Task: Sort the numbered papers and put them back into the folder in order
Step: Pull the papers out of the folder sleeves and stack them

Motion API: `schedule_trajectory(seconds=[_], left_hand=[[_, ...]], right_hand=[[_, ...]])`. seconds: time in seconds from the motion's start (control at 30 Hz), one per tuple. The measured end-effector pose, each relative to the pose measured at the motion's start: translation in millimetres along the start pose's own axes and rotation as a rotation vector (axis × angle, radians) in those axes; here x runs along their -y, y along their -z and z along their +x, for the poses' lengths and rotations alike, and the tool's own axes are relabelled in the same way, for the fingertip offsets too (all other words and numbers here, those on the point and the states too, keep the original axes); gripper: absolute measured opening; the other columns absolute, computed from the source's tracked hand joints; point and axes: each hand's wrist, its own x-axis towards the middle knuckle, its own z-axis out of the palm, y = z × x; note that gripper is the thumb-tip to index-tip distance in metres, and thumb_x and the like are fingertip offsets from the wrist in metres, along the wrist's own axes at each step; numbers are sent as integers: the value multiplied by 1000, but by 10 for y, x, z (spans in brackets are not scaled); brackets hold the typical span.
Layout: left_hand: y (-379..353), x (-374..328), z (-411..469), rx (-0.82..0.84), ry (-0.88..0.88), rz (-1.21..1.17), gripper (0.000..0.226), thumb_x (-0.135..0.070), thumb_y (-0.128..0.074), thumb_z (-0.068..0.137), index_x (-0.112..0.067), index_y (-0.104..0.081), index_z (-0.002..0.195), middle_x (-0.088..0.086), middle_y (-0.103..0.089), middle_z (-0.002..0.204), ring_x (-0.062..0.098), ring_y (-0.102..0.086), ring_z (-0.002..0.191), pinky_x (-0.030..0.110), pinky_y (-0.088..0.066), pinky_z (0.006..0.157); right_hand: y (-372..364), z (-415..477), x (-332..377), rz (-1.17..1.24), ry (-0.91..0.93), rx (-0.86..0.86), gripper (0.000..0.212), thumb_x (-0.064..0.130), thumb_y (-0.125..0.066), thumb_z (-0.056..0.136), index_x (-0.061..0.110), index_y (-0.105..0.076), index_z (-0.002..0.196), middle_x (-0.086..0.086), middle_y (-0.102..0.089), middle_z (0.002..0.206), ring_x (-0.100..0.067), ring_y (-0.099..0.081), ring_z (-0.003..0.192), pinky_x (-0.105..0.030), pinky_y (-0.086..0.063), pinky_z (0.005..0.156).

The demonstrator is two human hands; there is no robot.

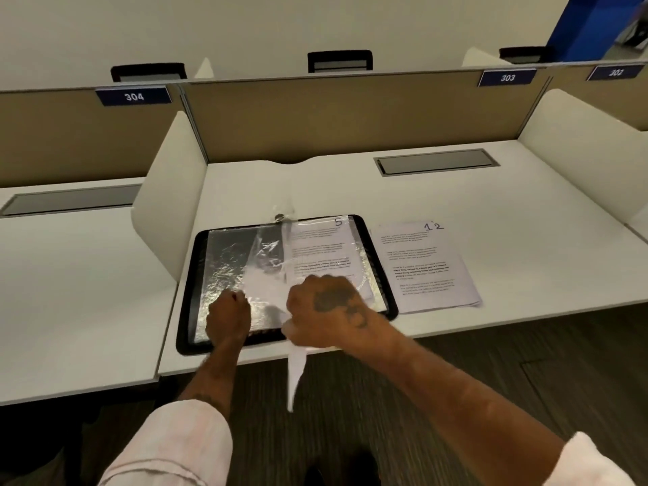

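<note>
A black folder (189, 285) with clear plastic sleeves lies open on the white desk (491, 201). Its right page holds a sheet numbered 5 (322, 247). My left hand (228, 315) pinches the edge of a raised clear sleeve (261, 271) on the folder's left side. My right hand (324, 310) grips a white sheet (295, 373) seen edge-on, its lower end hanging past the desk's front edge and its upper end at the sleeve. A stack of printed papers (426, 266), the top one marked 1 and 2, lies just right of the folder.
White side dividers (168, 201) and a tan back panel (350, 114) wall in the desk. A grey cable hatch (436, 162) is set into the desk at the back right. Neighbouring desks are labelled 304 (134, 96) and 303 (507, 77).
</note>
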Motion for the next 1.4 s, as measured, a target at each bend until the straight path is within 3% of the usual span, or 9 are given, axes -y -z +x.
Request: schedule_trajectory(seconds=[0.07, 0.17, 0.47, 0.63, 0.8, 1.03, 1.2, 1.33, 1.4], left_hand=[[34, 181, 68, -12, 31, 2, 33, -27, -45, 97, 0, -65, 101, 24, -66, 103, 40, -62, 95, 42, -49, 81], [28, 513, 158, 25, 88, -12, 31, -17, -48, 98, 7, -64, 108, 28, -65, 107, 44, -61, 100, 40, -45, 76], [18, 897, 413, -63, 364, -312, 34, -36, -53, 89, -14, -67, 110, 12, -71, 103, 35, -66, 92, 49, -54, 86], [140, 866, 317, -61, 193, -335, 42, -12, -59, 93, -26, -52, 132, 7, -65, 118, 30, -64, 98, 45, -53, 87], [162, 922, 354, 45, 107, -196, 28, -9, -51, 99, -10, -68, 121, 17, -63, 127, 35, -57, 117, 41, -43, 103], [150, 911, 457, 68, 186, -181, 35, -8, -62, 91, -5, -65, 126, 16, -61, 131, 32, -56, 121, 38, -40, 108], [119, 823, 435, 31, 178, -119, 28, -7, -60, 91, -2, -67, 117, 12, -66, 116, 35, -60, 111, 38, -47, 92], [0, 738, 393, -21, -120, 127, 38, -11, -69, 81, -11, -65, 119, 12, -57, 128, 34, -53, 118, 46, -46, 97], [-166, 671, 406, 26, -368, 249, 46, -17, -72, 79, -13, -63, 124, 10, -52, 137, 32, -47, 126, 47, -43, 102]], right_hand=[[132, 253, 64, -54, 156, 83, 36, 42, -46, 90, 21, -54, 62, 12, -52, 62, -7, -57, 58, -18, -27, 47], [588, 600, -200, 65, 178, -10, 33, 35, -58, 86, 21, -58, 56, 5, -57, 56, -11, -52, 52, -22, -35, 50], [513, 1013, -1987, 886, -428, -164, 29, 20, -62, 91, -3, -66, 109, -17, -72, 99, -31, -69, 88, -40, -55, 80], [-29, 882, -2637, 1207, -773, -247, 18, 22, -63, 92, 4, -60, 89, -9, -55, 75, -20, -59, 63, -31, -51, 64], [-608, 748, -2952, 1396, -988, -325, 21, 30, -56, 98, 9, -57, 93, -8, -60, 88, -18, -60, 77, -30, -48, 64], [-1114, 721, -3078, 1406, -1224, -489, 39, 35, -51, 100, 7, -51, 128, -11, -61, 121, -20, -64, 77, -31, -47, 59], [-1229, 705, -3077, 1360, -1318, -454, 44, 37, -54, 97, 11, -46, 132, -11, -63, 115, -23, -65, 74, -30, -51, 52], [-1263, 668, -2938, 848, -1428, -333, 64, 54, -49, 94, -2, -52, 127, -19, -62, 116, -31, -62, 84, -34, -49, 68], [-1289, 723, -2635, 579, -1267, -351, 58, 49, -49, 96, -2, -55, 122, -23, -62, 116, -36, -61, 96, -37, -47, 74]])
